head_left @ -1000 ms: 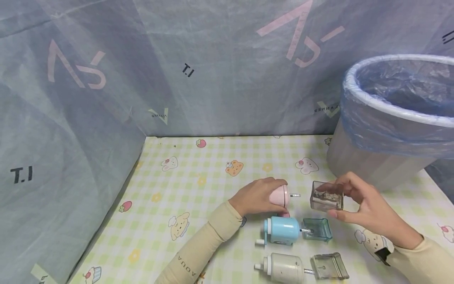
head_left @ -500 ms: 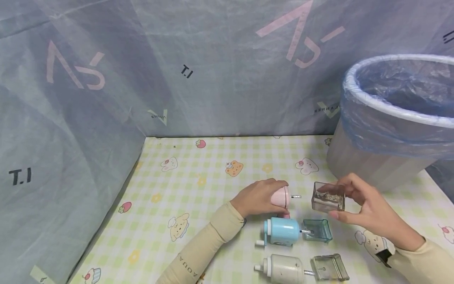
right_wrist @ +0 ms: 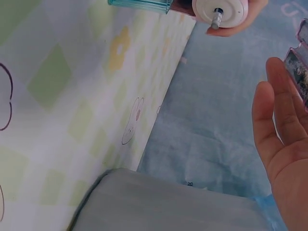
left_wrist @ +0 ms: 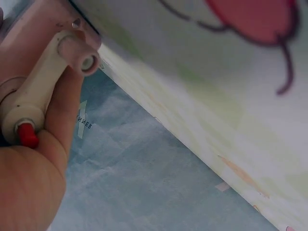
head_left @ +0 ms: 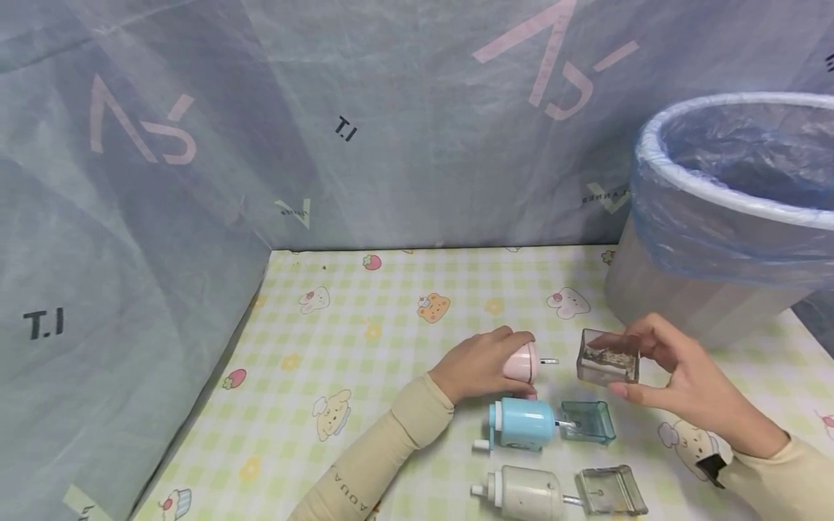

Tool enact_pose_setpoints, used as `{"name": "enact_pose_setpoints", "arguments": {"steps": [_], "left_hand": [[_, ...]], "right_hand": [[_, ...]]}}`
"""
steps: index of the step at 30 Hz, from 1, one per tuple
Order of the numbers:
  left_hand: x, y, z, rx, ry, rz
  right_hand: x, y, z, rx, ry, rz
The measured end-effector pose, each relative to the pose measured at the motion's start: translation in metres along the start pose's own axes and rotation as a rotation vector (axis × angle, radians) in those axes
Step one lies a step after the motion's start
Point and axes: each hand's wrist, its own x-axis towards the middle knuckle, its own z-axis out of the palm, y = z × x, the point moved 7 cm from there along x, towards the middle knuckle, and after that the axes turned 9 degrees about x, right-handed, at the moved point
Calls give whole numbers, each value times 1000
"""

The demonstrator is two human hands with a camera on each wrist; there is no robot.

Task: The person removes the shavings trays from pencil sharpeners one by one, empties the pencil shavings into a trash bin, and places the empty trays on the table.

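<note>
The clear shavings tray (head_left: 607, 358) is pinched at its side walls by the right hand (head_left: 677, 383), raised just beside the pink sharpener (head_left: 521, 362), itself gripped by the left hand (head_left: 472, 365); judged light, rigid, slippery, best kept level.

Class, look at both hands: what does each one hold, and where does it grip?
Left hand grips the pink sharpener round its body. Right hand pinches the clear shavings drawer by its sides.
</note>
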Motion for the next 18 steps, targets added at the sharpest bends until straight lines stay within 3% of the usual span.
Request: {"name": "enact_pose_setpoints", "arguments": {"steps": [6,13,18], "left_hand": [[-1,1,0,16,23,-3],[-1,2,-2,16,23,-7],[-1,2,-1,11,19,-6]], "right_hand": [[2,0,-2,-41,20,10],[4,-4,-7,-118,26,-41],[5,-6,-9,-94,40,-58]]}}
